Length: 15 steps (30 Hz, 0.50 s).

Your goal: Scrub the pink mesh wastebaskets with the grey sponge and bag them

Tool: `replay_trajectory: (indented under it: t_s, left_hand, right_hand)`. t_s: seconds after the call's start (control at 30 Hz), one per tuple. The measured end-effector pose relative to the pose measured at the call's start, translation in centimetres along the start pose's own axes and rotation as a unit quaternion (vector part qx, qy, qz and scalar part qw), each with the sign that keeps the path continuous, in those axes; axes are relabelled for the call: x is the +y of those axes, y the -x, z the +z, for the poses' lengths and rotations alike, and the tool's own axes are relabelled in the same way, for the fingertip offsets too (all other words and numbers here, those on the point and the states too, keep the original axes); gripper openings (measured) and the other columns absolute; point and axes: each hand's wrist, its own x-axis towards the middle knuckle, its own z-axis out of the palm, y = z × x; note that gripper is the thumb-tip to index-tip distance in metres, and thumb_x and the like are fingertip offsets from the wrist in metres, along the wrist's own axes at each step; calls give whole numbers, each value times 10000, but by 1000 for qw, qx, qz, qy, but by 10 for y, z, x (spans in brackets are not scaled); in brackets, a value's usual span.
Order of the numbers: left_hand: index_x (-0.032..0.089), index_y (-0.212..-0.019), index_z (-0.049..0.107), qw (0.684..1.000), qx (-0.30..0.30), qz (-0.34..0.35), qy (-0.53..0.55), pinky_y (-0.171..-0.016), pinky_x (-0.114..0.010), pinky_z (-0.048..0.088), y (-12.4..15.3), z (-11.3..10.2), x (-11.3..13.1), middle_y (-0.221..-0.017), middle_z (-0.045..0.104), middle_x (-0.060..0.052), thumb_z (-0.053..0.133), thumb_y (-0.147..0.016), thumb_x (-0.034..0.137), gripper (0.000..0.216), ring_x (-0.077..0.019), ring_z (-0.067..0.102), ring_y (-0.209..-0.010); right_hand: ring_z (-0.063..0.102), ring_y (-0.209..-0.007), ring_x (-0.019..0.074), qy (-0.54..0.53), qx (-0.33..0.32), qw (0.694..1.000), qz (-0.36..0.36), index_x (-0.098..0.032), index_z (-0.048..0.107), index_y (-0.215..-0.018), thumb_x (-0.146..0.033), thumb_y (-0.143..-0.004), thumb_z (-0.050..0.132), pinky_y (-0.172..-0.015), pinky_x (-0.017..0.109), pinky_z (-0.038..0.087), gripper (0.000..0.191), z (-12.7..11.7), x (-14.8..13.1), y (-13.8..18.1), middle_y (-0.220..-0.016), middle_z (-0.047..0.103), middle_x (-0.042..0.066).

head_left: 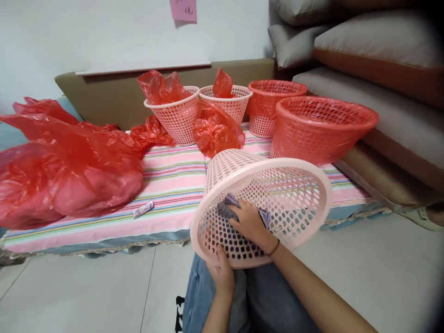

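Note:
A pale pink mesh basket lies tilted on my lap with its mouth facing me. My left hand grips its near rim from below, thumb over the edge. Inside the basket, my right hand presses a purple-grey cloth against the mesh wall, fingers closed over it.
A striped mat holds two pale baskets with red bags, two red-lined baskets, loose red plastic bags at the left, and a small white tube. Cushions are stacked at the right. Tiled floor lies in front.

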Motion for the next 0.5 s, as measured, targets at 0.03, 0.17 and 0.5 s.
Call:
replay_trajectory:
  t_s: [0.03, 0.17, 0.5]
  left_hand:
    - [187, -1424, 522, 1000, 5, -11, 16, -1208, -405, 314, 1, 1, 0, -1482, 542, -133, 591, -913, 457, 582, -278, 421, -1440]
    - [212, -1468, 471, 996, -1, -38, 81, -1187, -408, 357, 1, 2, 2, -1501, 526, -115, 576, -906, 483, 633, -277, 442, -1427]
    - [191, -1441, 496, 993, -49, -29, 104, -1196, -402, 332, -7, 5, 2, -1500, 523, -127, 635, -852, 480, 670, -282, 436, -1429]
  right_hand:
    - [524, -1132, 286, -13, -5, 1000, -11, -260, 635, -1319, -276, -874, 533, -993, 413, 371, 457, -3, -1, 15, -1217, 600, 120]
    - [503, -1196, 310, -103, -29, 994, -39, -281, 632, -1336, -196, -788, 566, -1047, 478, 373, 559, -9, -6, 85, -1286, 569, 120]
    - [485, -1351, 283, -209, 73, 975, 2, -331, 567, -1402, -283, -915, 482, -1074, 418, 450, 496, -28, 10, 145, -1473, 498, 68]
